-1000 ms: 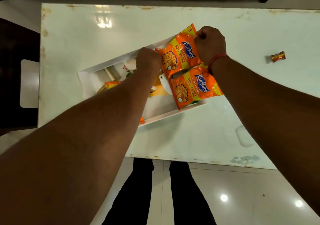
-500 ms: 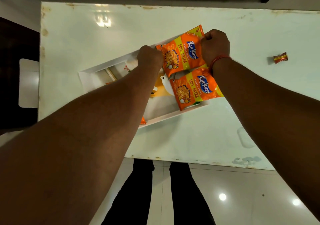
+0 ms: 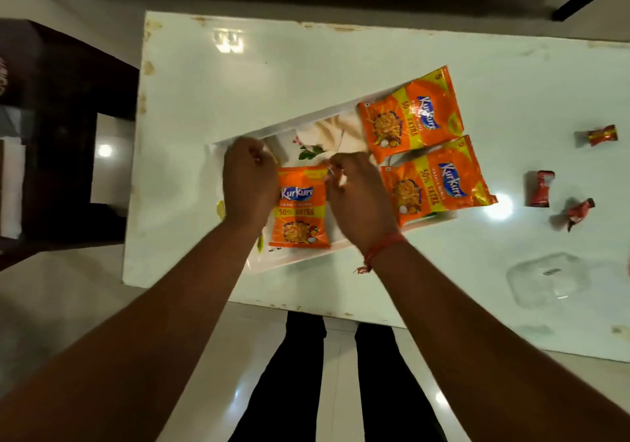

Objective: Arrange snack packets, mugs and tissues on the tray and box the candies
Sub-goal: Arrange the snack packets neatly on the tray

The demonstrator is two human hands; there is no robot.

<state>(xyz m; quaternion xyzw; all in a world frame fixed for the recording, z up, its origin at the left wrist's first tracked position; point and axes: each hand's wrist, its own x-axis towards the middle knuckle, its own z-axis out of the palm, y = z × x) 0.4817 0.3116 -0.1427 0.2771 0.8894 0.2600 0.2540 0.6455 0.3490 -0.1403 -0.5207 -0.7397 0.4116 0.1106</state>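
A white tray (image 3: 300, 127) lies slanted on the white table. Two orange snack packets rest at its right end, one farther (image 3: 410, 114) and one nearer (image 3: 438, 186). A third orange packet (image 3: 300, 208) lies on the tray's near left part, and both hands grip its sides: my left hand (image 3: 249, 182) on the left edge, my right hand (image 3: 358, 196) on the right edge. A white mug with a flower print (image 3: 308, 148) shows partly behind the hands. Three wrapped candies (image 3: 602, 134) (image 3: 540, 188) (image 3: 576, 213) lie on the table to the right.
A clear plastic box (image 3: 549, 283) sits at the table's near right. A dark cabinet (image 3: 64, 128) stands to the left of the table. My legs (image 3: 341, 383) are at the near table edge on a glossy tiled floor.
My right hand let go of the farther packet and came left. Both hands now hold a third packet at the tray's near left. The view shifted, showing more candies and the clear box.
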